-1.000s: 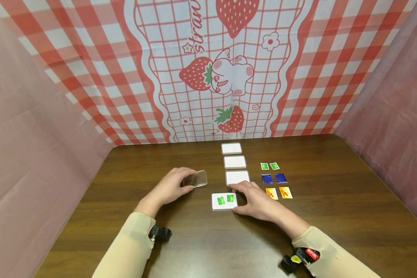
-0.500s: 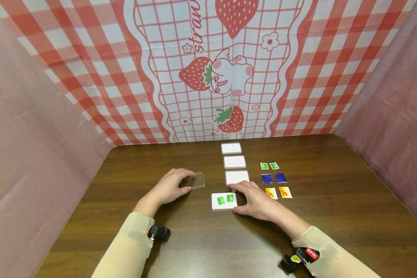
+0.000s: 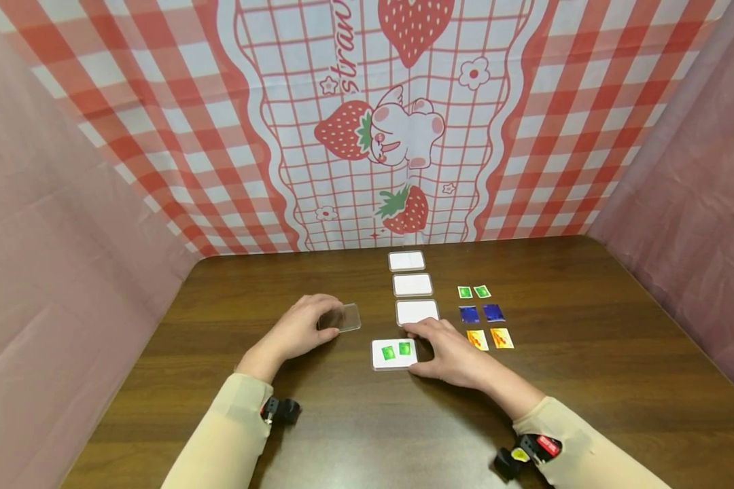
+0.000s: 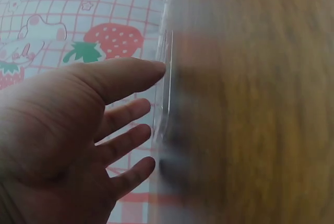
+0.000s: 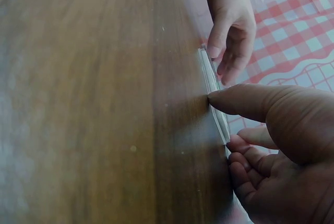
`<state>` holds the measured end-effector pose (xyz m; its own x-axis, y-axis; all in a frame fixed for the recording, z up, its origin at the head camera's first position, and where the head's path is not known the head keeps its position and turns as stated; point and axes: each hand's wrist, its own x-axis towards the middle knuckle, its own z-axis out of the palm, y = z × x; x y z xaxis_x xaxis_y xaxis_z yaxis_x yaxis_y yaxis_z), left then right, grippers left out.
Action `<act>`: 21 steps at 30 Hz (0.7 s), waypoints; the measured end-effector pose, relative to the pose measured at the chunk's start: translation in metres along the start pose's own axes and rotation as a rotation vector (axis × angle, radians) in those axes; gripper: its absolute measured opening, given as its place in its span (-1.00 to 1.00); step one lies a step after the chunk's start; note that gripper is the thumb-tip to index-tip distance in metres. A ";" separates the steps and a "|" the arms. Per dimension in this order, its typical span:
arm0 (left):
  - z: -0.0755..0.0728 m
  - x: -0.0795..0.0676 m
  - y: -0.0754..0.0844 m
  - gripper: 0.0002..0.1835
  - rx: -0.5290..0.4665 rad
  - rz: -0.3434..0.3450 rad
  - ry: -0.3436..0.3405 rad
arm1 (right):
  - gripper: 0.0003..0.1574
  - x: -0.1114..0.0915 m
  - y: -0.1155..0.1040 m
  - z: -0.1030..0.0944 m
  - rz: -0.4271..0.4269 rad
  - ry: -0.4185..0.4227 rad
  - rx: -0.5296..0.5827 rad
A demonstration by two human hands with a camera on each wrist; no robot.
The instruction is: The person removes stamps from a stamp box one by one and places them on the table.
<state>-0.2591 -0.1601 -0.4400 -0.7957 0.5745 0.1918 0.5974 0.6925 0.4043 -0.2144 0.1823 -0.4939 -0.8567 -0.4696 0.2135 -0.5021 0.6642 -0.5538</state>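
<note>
My left hand [image 3: 304, 328] pinches a clear plastic cover [image 3: 350, 318], thumb on its near edge, close over the table left of centre. In the left wrist view the cover [image 4: 167, 88] appears edge-on by the thumb tip. With thumb and fingers at opposite edges, my right hand [image 3: 449, 353] grips the right end of a flat clear case [image 3: 394, 363] on the table. The case carries a white card with two small green squares [image 3: 388, 352] on it. From the right wrist camera, the case [image 5: 214, 96] shows side-on between thumb and curled fingers.
Three more clear cases with white cards [image 3: 417, 311] line up behind, toward the back edge. To the right lie pairs of small green [image 3: 465, 292], dark blue [image 3: 469, 314] and orange squares [image 3: 501, 338]. A checked strawberry cloth [image 3: 404, 136] hangs behind the wooden table [image 3: 355, 435].
The left hand has shifted the clear cover slightly to the left, away from the case with the green squares. My right hand stays in place on the case.
</note>
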 end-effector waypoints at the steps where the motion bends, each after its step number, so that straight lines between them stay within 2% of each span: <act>1: 0.000 0.001 0.003 -0.53 0.006 -0.004 0.002 | -0.03 0.000 0.000 0.000 -0.002 0.001 -0.003; 5: 0.001 0.005 0.016 -0.50 0.015 0.010 0.005 | -0.04 0.000 0.000 0.000 -0.005 0.004 -0.005; 14: 0.006 0.010 0.049 -0.39 -0.019 0.049 -0.047 | -0.04 0.000 -0.002 -0.001 0.003 -0.006 0.003; 21: 0.015 0.012 0.062 -0.37 0.040 0.112 -0.104 | -0.05 0.000 0.000 0.001 -0.001 -0.002 0.013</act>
<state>-0.2299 -0.1034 -0.4258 -0.7106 0.6898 0.1388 0.6869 0.6375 0.3490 -0.2141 0.1825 -0.4946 -0.8559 -0.4717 0.2119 -0.5013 0.6565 -0.5637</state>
